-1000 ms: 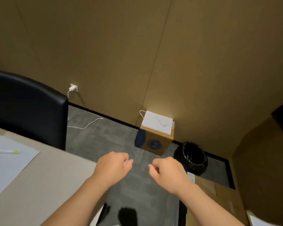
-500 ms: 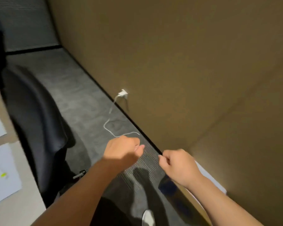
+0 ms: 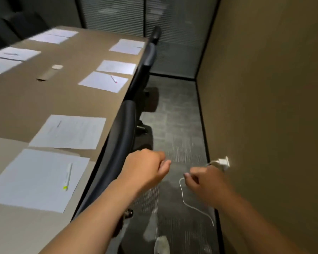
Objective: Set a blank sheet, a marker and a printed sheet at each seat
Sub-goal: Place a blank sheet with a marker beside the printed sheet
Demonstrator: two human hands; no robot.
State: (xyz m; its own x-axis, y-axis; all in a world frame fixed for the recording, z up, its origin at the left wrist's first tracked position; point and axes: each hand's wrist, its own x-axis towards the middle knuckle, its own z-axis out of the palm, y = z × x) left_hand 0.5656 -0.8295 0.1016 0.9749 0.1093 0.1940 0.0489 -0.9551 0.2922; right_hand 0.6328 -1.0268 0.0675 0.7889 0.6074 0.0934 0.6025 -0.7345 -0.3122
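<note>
Long table [image 3: 44,99] with paper sheets; left hand [image 3: 145,166], right hand [image 3: 206,182] curled, empty.

printed sheet [image 3: 68,132], print too blurred to read

Eight sheets [image 3: 37,179], two markers [image 3: 68,176], three chairs [image 3: 116,153], two hands [image 3: 145,167]
</note>
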